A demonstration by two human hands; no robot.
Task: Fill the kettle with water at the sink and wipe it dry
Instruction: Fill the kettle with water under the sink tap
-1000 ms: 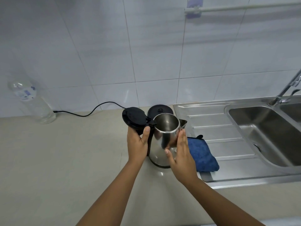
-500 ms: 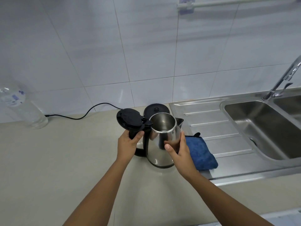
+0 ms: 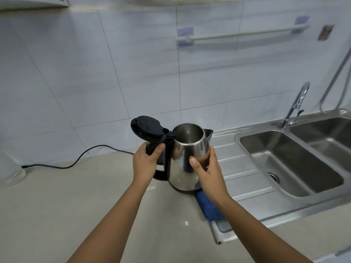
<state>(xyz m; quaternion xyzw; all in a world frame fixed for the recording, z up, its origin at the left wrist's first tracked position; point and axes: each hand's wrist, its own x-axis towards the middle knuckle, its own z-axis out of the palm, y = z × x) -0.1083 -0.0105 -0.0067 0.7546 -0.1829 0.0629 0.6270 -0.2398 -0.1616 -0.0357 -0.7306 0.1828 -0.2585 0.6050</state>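
A steel kettle (image 3: 187, 158) with its black lid (image 3: 147, 129) flipped open is held above the beige counter, near the sink's drainboard. My left hand (image 3: 145, 164) grips its black handle. My right hand (image 3: 208, 177) wraps the shiny body from the right side. The kettle's inside looks empty. A blue cloth (image 3: 208, 206) lies under my right wrist at the drainboard's left edge, partly hidden. The steel sink (image 3: 288, 164) lies to the right, with a tap (image 3: 296, 103) at its back.
A black power cord (image 3: 76, 164) runs along the counter by the wall. A clear plastic bottle (image 3: 10, 169) stands at the far left. A second basin (image 3: 326, 135) is at the far right. A white rail (image 3: 241, 35) is mounted on the tiled wall.
Both hands have lifted the kettle off its black base and off the counter, carrying it slightly right. The view has tilted up, so more wall shows and the base is hidden.
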